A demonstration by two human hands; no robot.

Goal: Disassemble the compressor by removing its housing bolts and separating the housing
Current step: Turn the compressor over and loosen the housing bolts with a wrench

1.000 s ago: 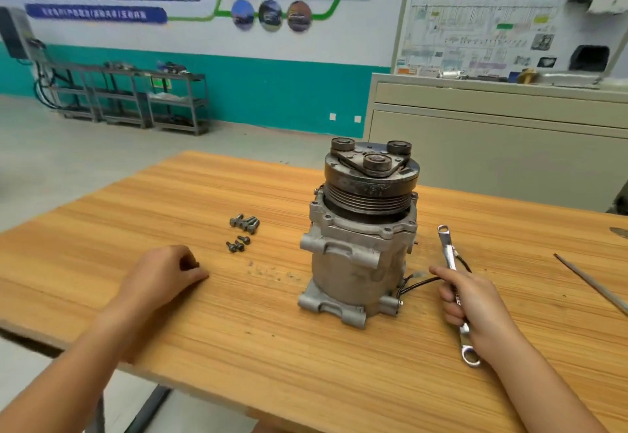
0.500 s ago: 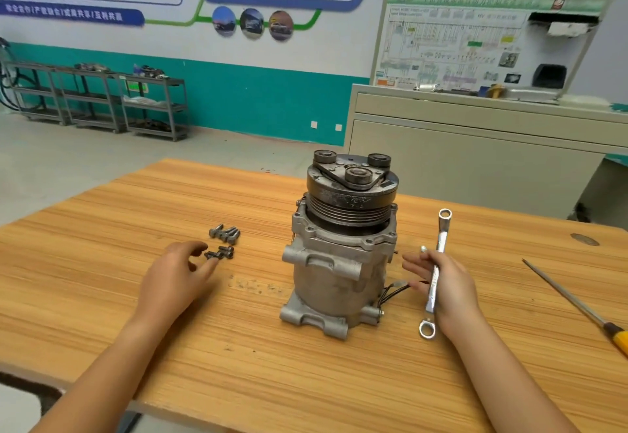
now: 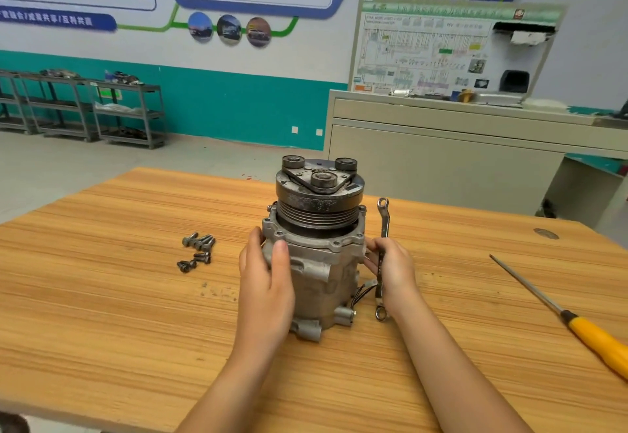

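Note:
The grey compressor [image 3: 317,272] stands upright on the wooden table [image 3: 102,313], its black pulley and clutch plate [image 3: 319,191] on top. My left hand [image 3: 266,276] grips the left side of the housing just below the flange, thumb across the front. My right hand [image 3: 394,269] holds a silver ring wrench [image 3: 383,228] upright and touches the housing's right side with its fingertips. Several removed bolts [image 3: 198,249] lie in a loose group to the left of the compressor.
A yellow-handled screwdriver [image 3: 557,313] lies on the table at the right. Black wires [image 3: 362,291] hang at the compressor's lower right. Behind the table stand a beige cabinet [image 3: 441,147] with a diagram board and metal shelves [image 3: 85,109] along the wall.
My left hand left the bolts and moved right onto the housing. My right hand, still holding the wrench, moved in against the housing's right side.

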